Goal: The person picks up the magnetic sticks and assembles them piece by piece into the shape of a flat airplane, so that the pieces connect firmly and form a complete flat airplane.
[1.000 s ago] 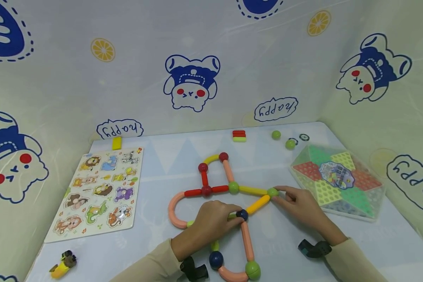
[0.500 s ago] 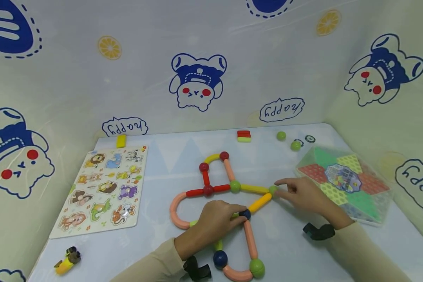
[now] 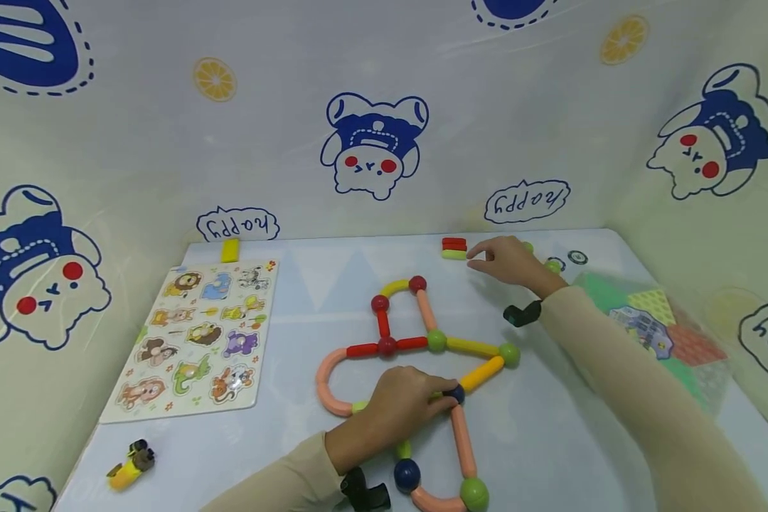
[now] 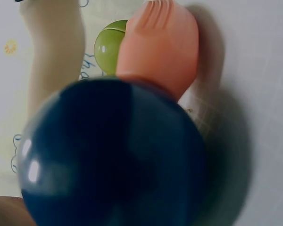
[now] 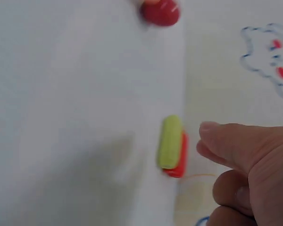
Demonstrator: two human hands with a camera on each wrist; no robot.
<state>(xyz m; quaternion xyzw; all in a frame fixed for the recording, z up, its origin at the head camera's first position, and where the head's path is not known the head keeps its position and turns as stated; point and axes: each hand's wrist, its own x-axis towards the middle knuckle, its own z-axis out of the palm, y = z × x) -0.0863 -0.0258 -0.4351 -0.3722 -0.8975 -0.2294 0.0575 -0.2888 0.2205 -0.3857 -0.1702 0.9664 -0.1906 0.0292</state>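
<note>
My left hand (image 3: 400, 409) pinches a dark blue ball (image 3: 456, 395) between thumb and fingertips. This ball joins an orange-yellow rod (image 3: 483, 373) and a straight peach rod (image 3: 462, 441) in a figure of sticks and balls. Another blue ball (image 4: 108, 155) fills much of the left wrist view, with a peach piece (image 4: 160, 47) behind it. My right hand (image 3: 508, 263) hovers at the table's back, holding nothing, just right of a small stack of red rods (image 3: 454, 242) and a yellow-green rod (image 3: 454, 254). In the right wrist view its thumb and forefinger point at this yellow-green rod (image 5: 170, 142), apart from it.
An animal puzzle board (image 3: 192, 341) lies at left, with a yellow block (image 3: 230, 250) behind it and a small yellow-and-black toy (image 3: 131, 466) in front. A patterned clear box (image 3: 665, 327) sits at right, partly behind my right arm. Green balls (image 3: 553, 266) are near the back right.
My right hand has let go of the green ball at the figure's right corner and moved back to the small rods. My left hand keeps its pinch on the blue ball.
</note>
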